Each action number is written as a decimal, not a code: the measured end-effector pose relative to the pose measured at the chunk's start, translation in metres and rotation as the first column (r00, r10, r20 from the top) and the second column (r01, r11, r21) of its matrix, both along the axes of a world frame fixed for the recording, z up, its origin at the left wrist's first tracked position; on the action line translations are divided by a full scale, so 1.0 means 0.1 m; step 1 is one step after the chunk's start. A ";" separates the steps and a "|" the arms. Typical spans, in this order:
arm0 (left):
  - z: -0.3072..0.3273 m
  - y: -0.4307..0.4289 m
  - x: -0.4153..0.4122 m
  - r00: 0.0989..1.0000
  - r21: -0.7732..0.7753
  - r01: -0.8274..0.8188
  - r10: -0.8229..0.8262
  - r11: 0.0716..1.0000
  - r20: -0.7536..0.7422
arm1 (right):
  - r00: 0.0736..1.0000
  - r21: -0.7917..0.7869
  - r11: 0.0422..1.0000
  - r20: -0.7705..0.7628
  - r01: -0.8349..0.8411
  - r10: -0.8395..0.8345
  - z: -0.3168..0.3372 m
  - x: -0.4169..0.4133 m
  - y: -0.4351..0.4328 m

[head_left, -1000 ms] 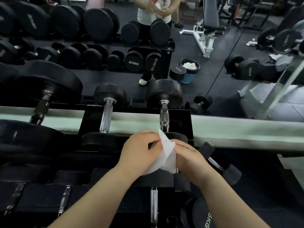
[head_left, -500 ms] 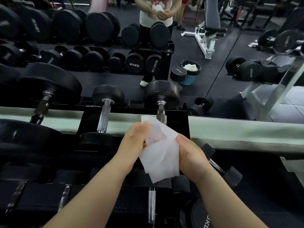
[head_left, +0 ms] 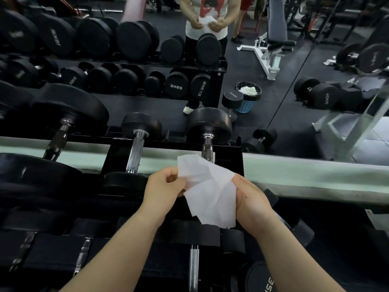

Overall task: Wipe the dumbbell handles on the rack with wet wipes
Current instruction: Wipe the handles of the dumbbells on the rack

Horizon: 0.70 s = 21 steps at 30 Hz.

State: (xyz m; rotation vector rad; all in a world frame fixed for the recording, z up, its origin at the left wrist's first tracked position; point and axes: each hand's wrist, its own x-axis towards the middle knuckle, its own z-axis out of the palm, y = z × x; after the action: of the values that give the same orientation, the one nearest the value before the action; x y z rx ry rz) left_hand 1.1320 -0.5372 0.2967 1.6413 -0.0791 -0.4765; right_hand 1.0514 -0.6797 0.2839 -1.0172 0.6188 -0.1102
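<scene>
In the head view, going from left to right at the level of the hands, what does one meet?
A large dumbbell head → smaller dumbbell head → left hand → wet wipe → right hand → pale green ledge.

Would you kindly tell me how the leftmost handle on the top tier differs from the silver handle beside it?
The leftmost handle looks dark and dull; the silver handle is bright. The leftmost handle's far head is much bigger than the silver handle's far head. Both rest on the rack's top tier, and the wipe touches neither.
</scene>
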 end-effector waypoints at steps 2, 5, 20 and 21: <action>0.02 0.01 0.01 0.965 -0.251 0.001 -0.066 0.968 -0.252 | 1.000 -0.002 1.000 -0.027 0.017 -0.017 0.00 0.01 -0.01; 0.03 0.03 -0.02 0.928 -0.370 0.049 -0.179 0.928 -0.327 | 0.997 -0.006 1.000 -0.076 0.026 -0.026 0.04 0.03 0.01; -0.11 0.05 0.02 0.982 -0.024 -0.074 0.077 0.997 0.174 | 0.979 -0.388 0.905 -0.171 -0.173 0.114 0.17 0.01 0.30; -0.10 0.05 0.04 0.978 0.000 -0.066 0.065 0.998 0.196 | 0.971 -0.390 0.895 -0.181 -0.218 0.157 0.18 -0.01 0.31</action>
State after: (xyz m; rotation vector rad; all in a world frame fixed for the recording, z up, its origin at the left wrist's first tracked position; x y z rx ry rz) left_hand 1.1356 -0.5321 0.2864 1.6881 -0.1697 -0.2636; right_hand 1.0508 -0.6487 0.3019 -1.4978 0.6394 0.0078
